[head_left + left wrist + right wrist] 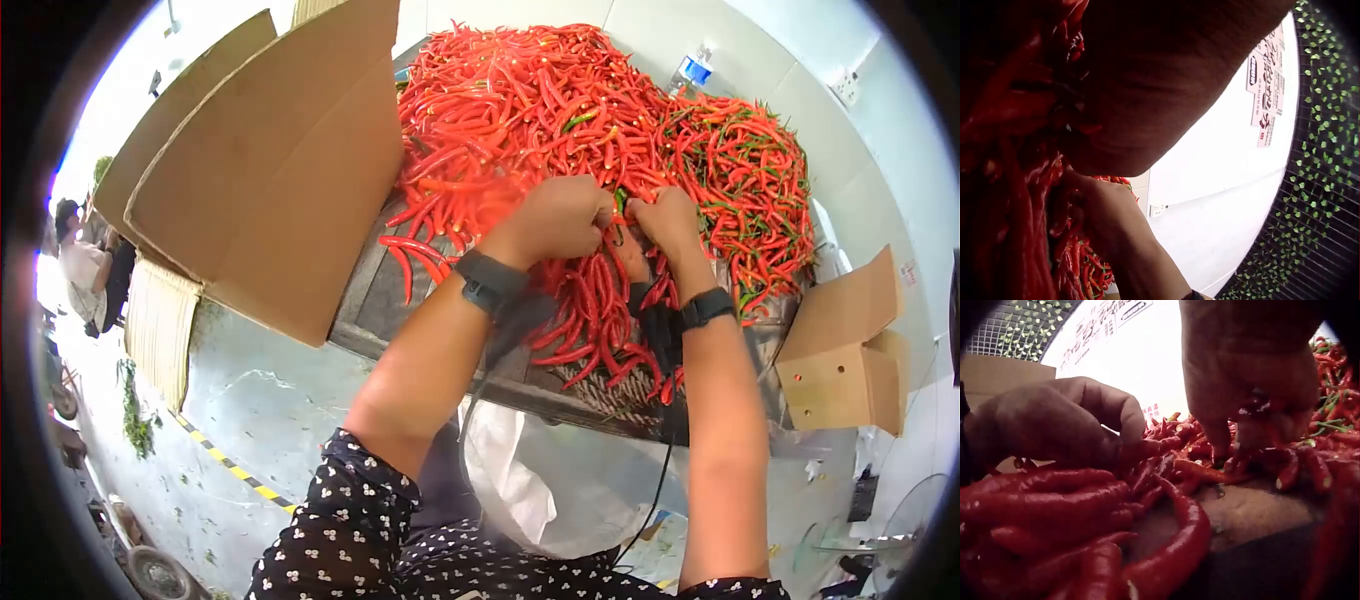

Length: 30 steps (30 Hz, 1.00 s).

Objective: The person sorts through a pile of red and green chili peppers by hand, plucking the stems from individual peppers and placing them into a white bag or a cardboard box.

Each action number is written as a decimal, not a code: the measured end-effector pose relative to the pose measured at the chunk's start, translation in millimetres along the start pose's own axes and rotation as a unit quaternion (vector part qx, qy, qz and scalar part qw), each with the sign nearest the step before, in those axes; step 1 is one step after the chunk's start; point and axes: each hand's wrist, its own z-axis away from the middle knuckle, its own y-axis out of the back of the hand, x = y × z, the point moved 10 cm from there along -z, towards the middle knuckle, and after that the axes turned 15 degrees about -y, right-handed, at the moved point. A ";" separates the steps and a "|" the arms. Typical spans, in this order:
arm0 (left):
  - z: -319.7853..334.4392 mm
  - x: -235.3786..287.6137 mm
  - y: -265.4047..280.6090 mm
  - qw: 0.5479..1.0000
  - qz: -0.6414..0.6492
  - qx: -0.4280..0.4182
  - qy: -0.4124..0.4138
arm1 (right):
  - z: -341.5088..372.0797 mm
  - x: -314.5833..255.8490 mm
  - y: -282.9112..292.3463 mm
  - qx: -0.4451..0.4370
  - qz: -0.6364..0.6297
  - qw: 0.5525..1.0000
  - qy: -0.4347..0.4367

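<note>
A big heap of red chili peppers (pixel 540 90) covers the worktable, and both hands meet at its near side. The left hand (pixel 565 215) has bent fingers; in the right wrist view its thumb and forefinger pinch a red chili pepper (pixel 1138 451). Close beside it, the right hand (pixel 668 220) curls its fingers down around a red chili pepper (pixel 1254 409), mostly hidden by the hand. Below the hands lies a bunch of glossy stemless chilies (pixel 595 315). The left wrist view is dark, with chilies close to the lens and the right hand (pixel 1116 225) beyond.
Chilies with green stems (pixel 740 190) form a second pile on the right. A tall cardboard box (pixel 270 170) stands at the left, a smaller carton (pixel 845 345) at the right. A plastic bottle (pixel 690 70) is behind the heap. A white bag (pixel 510 470) hangs below the table edge.
</note>
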 end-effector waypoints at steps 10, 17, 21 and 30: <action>-4.0 -7.2 -8.7 0.999 -0.013 0.032 -0.034 | 3.4 -13.6 1.2 0.049 0.108 0.993 0.006; -3.2 -2.5 -0.9 0.998 -0.024 0.046 -0.037 | 22.7 33.6 -13.7 -0.283 -0.284 0.911 -0.095; -4.0 -5.0 -4.6 0.999 -0.014 0.036 -0.031 | 46.4 52.8 -21.2 -0.385 -0.507 0.758 -0.142; -4.2 -5.8 2.9 0.998 0.004 0.056 -0.007 | 66.6 50.7 7.0 -0.381 -0.618 0.680 -0.097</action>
